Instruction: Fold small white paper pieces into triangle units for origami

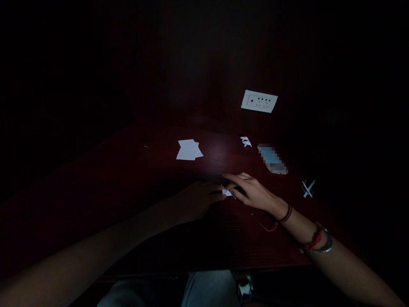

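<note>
A small folded white paper (227, 192) lies on the dark red table between my two hands, partly covered by fingers. My left hand (198, 199), in shadow, pinches its left side with thumb and forefinger. From the right, my right hand (254, 192) has its thumb and fingertips on the paper's other side. Red bracelets and cords circle the right wrist, and one thin cord trails onto the table. The exact folds under my fingers are hidden.
White paper sheets (188, 150) lie overlapping beyond my hands. Farther right are folded paper pieces (246, 141), a phone (273, 159) with a blurred screen, and crossed white strips (308, 188). A wall socket (259, 101) is behind. The table's front edge (204, 269) runs above my knees.
</note>
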`<state>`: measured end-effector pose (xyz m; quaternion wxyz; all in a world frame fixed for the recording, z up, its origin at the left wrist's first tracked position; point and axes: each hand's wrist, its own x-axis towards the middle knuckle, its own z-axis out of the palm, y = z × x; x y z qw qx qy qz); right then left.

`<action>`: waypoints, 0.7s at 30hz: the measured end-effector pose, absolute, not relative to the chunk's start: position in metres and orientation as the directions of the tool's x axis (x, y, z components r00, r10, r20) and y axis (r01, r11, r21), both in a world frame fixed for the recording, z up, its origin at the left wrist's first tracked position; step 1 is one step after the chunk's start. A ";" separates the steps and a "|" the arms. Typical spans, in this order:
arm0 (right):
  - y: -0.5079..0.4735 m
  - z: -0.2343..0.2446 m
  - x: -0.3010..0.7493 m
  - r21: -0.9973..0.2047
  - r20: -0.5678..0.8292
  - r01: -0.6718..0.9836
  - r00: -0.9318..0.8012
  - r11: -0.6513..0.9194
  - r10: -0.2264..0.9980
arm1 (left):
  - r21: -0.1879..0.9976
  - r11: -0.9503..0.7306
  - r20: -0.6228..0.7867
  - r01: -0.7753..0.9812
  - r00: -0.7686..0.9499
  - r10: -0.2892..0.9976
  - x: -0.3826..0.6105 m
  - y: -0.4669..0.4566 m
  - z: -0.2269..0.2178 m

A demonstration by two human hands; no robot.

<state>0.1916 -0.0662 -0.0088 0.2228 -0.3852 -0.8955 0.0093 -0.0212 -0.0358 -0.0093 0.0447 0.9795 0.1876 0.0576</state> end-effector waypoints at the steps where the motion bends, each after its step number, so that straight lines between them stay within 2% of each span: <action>1: -0.066 -0.009 0.192 -0.208 0.394 0.679 -0.601 0.704 0.696 | 0.112 -0.926 0.091 0.361 0.924 0.371 -0.021 -0.036 -0.009; 3: -0.067 -0.009 0.192 -0.214 0.385 0.677 -0.604 0.704 0.698 | 0.115 -0.923 0.077 0.367 0.923 0.377 -0.021 -0.037 -0.008; 8: -0.072 -0.005 0.188 -0.142 0.324 0.706 -0.629 0.693 0.707 | 0.120 -0.915 0.060 0.386 0.917 0.395 -0.019 -0.037 -0.007; 12: -0.075 -0.004 0.187 -0.226 0.324 0.711 -0.589 0.666 0.740 | 0.133 -0.921 0.085 0.365 0.922 0.378 -0.020 -0.036 -0.008; 16: -0.077 -0.006 0.193 -0.309 0.408 0.693 -0.523 0.652 0.749 | 0.154 -0.918 0.087 0.366 0.920 0.382 -0.021 -0.037 -0.007; 19: -0.077 -0.006 0.196 -0.306 0.458 0.708 -0.477 0.637 0.750 | 0.153 -0.914 0.071 0.376 0.918 0.390 -0.021 -0.037 -0.006; 21: -0.077 -0.005 0.195 -0.265 0.429 0.713 -0.516 0.649 0.742 | 0.157 -0.913 0.075 0.377 0.917 0.391 -0.021 -0.037 -0.006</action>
